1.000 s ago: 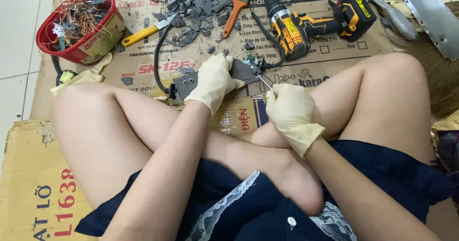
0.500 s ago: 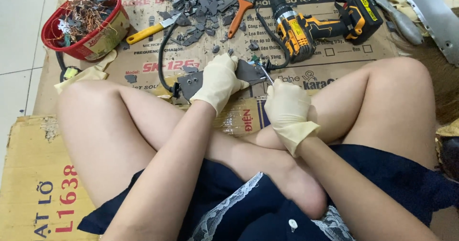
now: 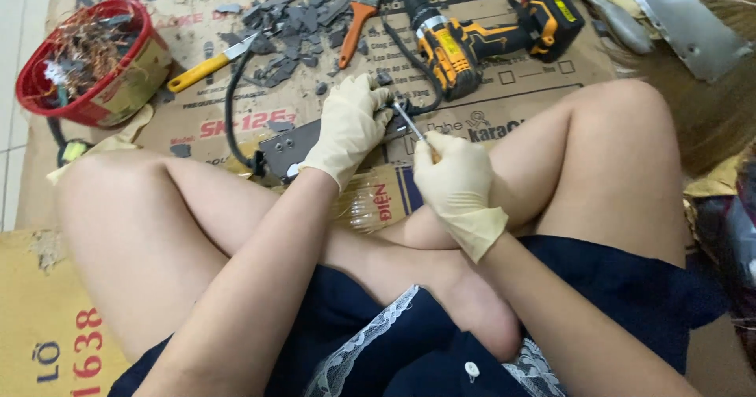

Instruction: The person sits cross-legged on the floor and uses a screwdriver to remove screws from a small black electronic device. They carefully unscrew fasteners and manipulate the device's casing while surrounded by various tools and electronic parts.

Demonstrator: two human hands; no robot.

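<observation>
The gloved right hand [image 3: 458, 183] pinches a small screwdriver [image 3: 413, 127], its tip at the grey metal box [image 3: 287, 146] mid-frame. The gloved left hand [image 3: 346, 126] presses curled on that box. A yellow cordless drill [image 3: 472, 38] lies above, a red bowl [image 3: 94, 60] of wire scraps upper left.

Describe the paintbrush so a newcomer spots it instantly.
Start at the yellow-and-black cordless drill at the top of the cardboard. Left of it, beside the grey scrap pile, lies the paintbrush: the only orange-handled tool there, with pale bristles.

Matt rubber gloves [image 3: 346, 129] — probably latex.
</observation>
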